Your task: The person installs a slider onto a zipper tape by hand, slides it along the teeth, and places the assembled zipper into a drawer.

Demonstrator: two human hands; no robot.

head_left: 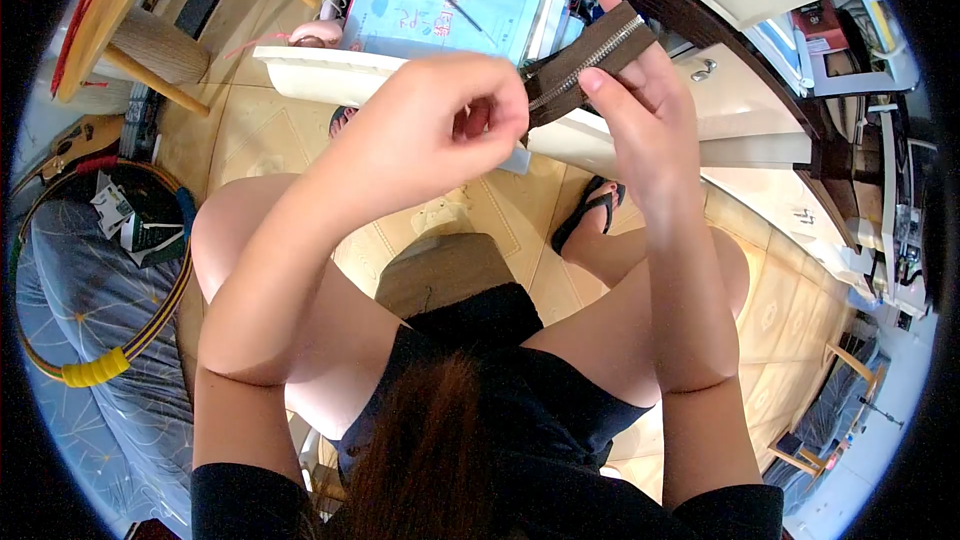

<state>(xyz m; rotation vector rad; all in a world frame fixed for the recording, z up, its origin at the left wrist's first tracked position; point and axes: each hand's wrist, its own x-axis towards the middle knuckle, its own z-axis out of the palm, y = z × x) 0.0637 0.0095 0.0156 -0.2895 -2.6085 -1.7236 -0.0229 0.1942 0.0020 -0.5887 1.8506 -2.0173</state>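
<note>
A dark brown strip with a metal zipper [585, 62] is stretched between my two hands, above the edge of an open drawer. My left hand [455, 115] is curled closed around its left end, which is hidden in the fingers. At the other end my right hand [650, 105] pinches the strip, the thumb on top near the metal teeth and the fingers behind. A piece of brown cloth [445, 270] lies between my thighs, beside black fabric.
An open white drawer [330, 68] holds papers in clear sleeves [450, 10]. White cabinet doors [750, 100] stand at the right. At the left are a wooden stool [100, 30], a hoop with yellow wrapping [95, 368] and a grey patterned cover [90, 280].
</note>
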